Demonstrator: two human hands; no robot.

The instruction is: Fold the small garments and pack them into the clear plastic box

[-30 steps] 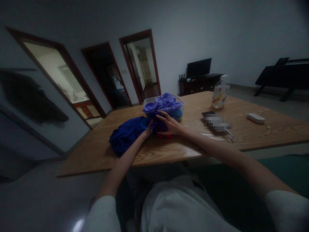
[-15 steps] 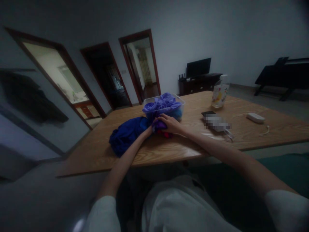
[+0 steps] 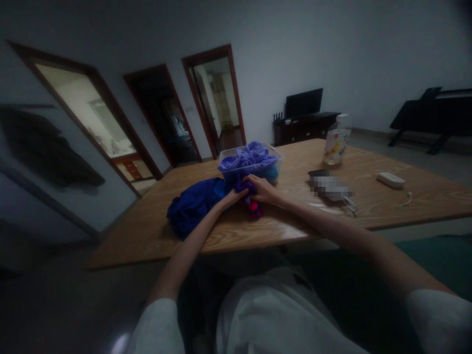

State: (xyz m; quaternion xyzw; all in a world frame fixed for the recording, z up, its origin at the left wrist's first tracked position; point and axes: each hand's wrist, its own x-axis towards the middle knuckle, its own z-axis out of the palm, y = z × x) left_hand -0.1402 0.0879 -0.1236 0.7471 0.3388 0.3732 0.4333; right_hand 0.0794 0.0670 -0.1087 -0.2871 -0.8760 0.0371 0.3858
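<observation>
My left hand point(image 3: 235, 196) and my right hand point(image 3: 264, 190) are close together over the wooden table point(image 3: 228, 236), both closed on a bunched purple cloth point(image 3: 245, 186). From below my fingers sticks out a red and pink patterned part point(image 3: 254, 209), which seems to belong to the same piece. Just behind my hands stands a clear plastic box point(image 3: 279, 157), with lilac fabric point(image 3: 250, 156) heaped above its rim and something blue lower inside. To the left, beside my left forearm, lies a dark blue cloth bundle point(image 3: 191, 206). My fingertips are partly hidden in the cloth.
On the table's right side stand a pump bottle point(image 3: 336, 145), a dark flat item with a blurred patch point(image 3: 320, 173), a white oblong case point(image 3: 391, 180) and a short pale cord point(image 3: 404, 200). Beyond are a TV point(image 3: 304, 102) on a cabinet and several doorways.
My left hand has shifted slightly right, with its thumb now across the purple cloth. The red and pink part hangs lower and shows more between my hands. The box and blue bundle stay put.
</observation>
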